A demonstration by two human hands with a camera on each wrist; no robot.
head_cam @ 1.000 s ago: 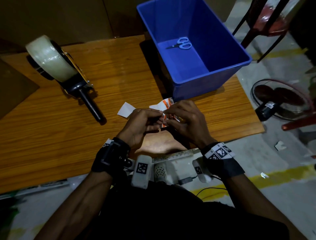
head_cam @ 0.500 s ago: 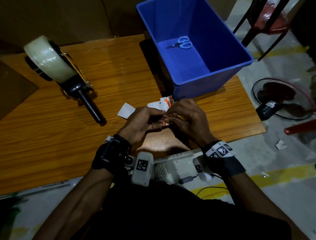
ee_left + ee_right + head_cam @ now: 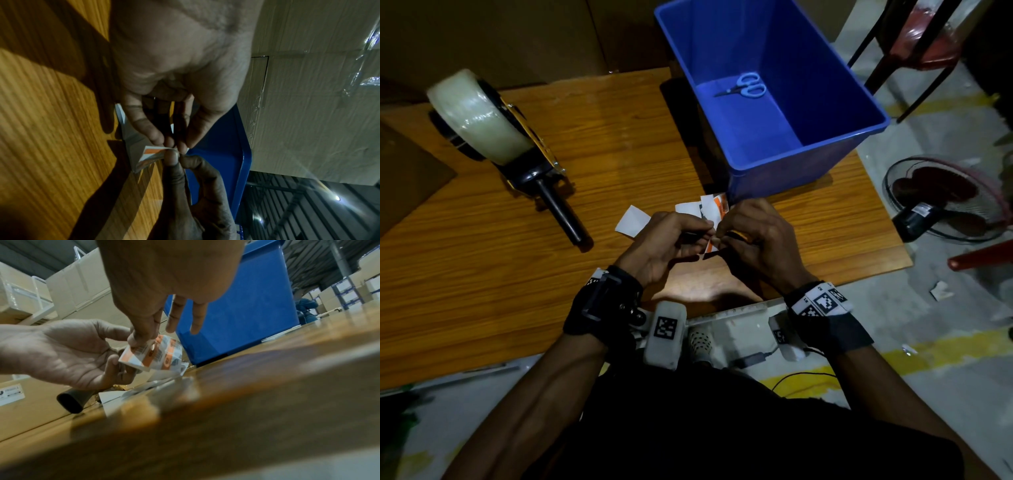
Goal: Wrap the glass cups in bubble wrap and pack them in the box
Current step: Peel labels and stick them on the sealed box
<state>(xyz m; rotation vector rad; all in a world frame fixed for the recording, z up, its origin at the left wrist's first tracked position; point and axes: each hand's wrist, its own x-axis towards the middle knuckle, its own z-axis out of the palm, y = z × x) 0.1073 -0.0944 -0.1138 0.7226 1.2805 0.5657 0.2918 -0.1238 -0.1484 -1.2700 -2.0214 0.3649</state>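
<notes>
**Peeling a label, no cups in sight**

From the head view, I have both hands together over the near edge of the table (image 3: 482, 274), just in front of the blue box (image 3: 859, 130). My left hand (image 3: 664, 246) and right hand (image 3: 756, 240) each pinch the orange-and-white label strip (image 3: 710, 245) between thumb and fingertips — close to my chest, I judge, so I can work the edge. More white slips (image 3: 631, 221) lie on the wood just past my knuckles. The tape dispenser (image 3: 493, 126) sits far left, handle towards me. Scissors (image 3: 744, 85) lie inside the box, which holds no cups; I see no glass cups or bubble wrap anywhere.

From the left wrist, my fingertips (image 3: 158, 138) meet the right thumb on the strip's corner (image 3: 152, 151), the box rim (image 3: 245, 154) just behind.

From the right wrist, the strip (image 3: 152, 355) curls down from my right thumb and forefinger — the other fingers hang loose — while the left hand (image 3: 68, 352) pinches it from below. Whether I am separating a label from its backing I cannot tell.
</notes>
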